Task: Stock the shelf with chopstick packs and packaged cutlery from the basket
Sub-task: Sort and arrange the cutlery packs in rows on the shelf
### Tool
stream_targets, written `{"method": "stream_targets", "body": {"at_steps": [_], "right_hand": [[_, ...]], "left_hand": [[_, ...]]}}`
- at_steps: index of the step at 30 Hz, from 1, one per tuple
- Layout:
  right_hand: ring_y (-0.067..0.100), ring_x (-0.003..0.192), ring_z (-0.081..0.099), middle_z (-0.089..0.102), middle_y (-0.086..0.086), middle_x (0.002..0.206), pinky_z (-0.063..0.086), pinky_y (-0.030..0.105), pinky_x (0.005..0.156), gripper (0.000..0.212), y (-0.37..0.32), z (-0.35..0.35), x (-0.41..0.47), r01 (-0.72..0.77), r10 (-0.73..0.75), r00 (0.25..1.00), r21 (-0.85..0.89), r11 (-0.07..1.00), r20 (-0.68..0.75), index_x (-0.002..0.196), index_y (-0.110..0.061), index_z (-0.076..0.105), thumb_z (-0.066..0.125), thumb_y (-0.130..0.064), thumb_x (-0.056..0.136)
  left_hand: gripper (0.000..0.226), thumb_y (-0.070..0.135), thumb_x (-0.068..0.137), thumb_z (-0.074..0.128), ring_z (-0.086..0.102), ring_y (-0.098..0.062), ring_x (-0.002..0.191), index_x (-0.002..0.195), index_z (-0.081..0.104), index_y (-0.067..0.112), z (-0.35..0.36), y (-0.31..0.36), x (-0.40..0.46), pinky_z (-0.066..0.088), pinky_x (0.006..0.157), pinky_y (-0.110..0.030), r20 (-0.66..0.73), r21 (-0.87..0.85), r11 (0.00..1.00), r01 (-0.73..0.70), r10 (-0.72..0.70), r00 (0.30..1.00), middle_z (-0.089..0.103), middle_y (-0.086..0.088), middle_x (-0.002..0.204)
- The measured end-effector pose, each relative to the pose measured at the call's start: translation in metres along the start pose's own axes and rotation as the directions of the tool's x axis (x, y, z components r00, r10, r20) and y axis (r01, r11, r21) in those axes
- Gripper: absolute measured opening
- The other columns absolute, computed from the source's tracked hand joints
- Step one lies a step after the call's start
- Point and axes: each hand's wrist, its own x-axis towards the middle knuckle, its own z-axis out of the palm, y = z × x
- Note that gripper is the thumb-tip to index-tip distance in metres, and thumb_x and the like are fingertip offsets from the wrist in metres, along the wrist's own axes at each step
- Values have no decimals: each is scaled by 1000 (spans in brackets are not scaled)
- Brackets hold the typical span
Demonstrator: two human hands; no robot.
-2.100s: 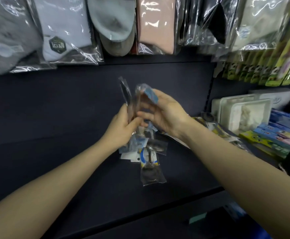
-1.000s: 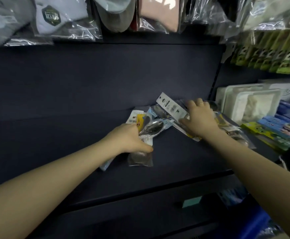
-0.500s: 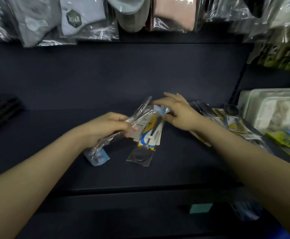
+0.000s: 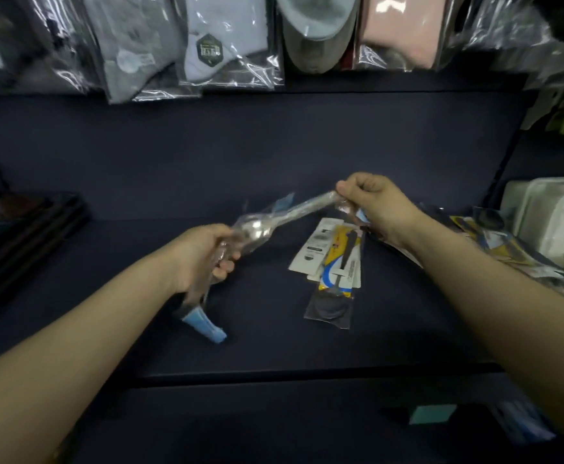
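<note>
A metal spoon in a clear wrapper is lifted above the dark shelf. My right hand pinches its handle end, and its bowl reaches my left hand. My left hand grips clear cutlery packs with a blue header card hanging below the wrist. Two packaged cutlery items, one white-carded and one yellow and blue, lie flat on the shelf between my hands. More packs lie in a heap at the right.
Bagged socks hang along the top, above the shelf. White plastic containers stand at the far right. Dark flat items are stacked at the left. A lower shelf edge carries a teal tag.
My right hand has lifted off the pile and now pinches the spoon pack's end in the air. My left hand has moved left with its packs. The view has shifted left.
</note>
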Motion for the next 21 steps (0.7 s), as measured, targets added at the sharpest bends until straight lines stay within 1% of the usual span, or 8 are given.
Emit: {"method": "stream_targets", "body": {"at_steps": [2,4,7,9,11,15,18,21], "right_hand": [[-3,44,41,47,-11,53,34,12,50,31,-10,11,4,123,-147,971,-135,983,-190,61,-20,47,59,-19,89],[-2,51,44,48,-8,59,36,14,53,25,-26,27,2,309,-411,888,-397,864,-204,64,-19,50,61,-22,86],[20,53,57,60,3,64,43,29,47,24,-39,64,-10,470,-684,721,-803,367,109,71,-9,57,52,-30,83],[26,41,55,61,5,60,31,22,36,20,-32,88,-13,484,-681,629,-874,-34,375,68,-11,59,50,-26,79],[21,33,50,59,3,56,20,19,38,7,-20,109,-13,500,-587,605,-831,-246,538,66,-16,62,57,-15,69],[21,32,50,60,3,56,32,18,33,24,0,142,-4,640,-536,533,-726,-251,655,72,-17,68,45,-10,69],[22,34,52,62,6,59,36,21,31,18,4,167,-5,735,-445,522,-648,-198,728,81,-13,70,75,-10,64],[25,63,66,67,9,82,51,32,48,22,9,178,-9,768,-324,613,-640,28,721,95,-10,67,67,-28,81]], "left_hand": [[20,11,95,36,37,-13,49,79,49,7,-7,-2,4,31,30,-13,-65,15,1000,-20,21,998,44,-7,68],[19,2,94,37,43,-16,54,78,46,4,-15,-3,8,41,33,-14,-84,14,999,-30,31,996,45,-9,69],[5,-4,91,43,56,-16,43,90,48,-2,-27,-2,14,49,37,-21,-110,70,996,-47,55,992,51,-13,66],[11,-6,90,45,58,-14,34,101,47,-2,-32,-3,16,50,37,-22,-145,78,995,-70,81,986,54,-14,63],[16,-7,90,46,58,-14,32,106,48,-3,-35,-4,18,51,37,-22,-146,38,994,-102,106,984,55,-16,65],[9,-10,86,50,60,-16,37,86,56,-4,-44,-6,17,50,39,-23,-93,27,991,-135,137,986,55,-17,69],[11,-8,83,55,59,-17,41,76,59,0,-58,-7,16,49,40,-21,-126,55,987,-153,159,979,60,-14,62],[17,-8,86,51,59,-12,34,73,56,2,-71,-9,11,51,37,-22,-147,-8,989,-147,144,979,62,-6,42]]}}
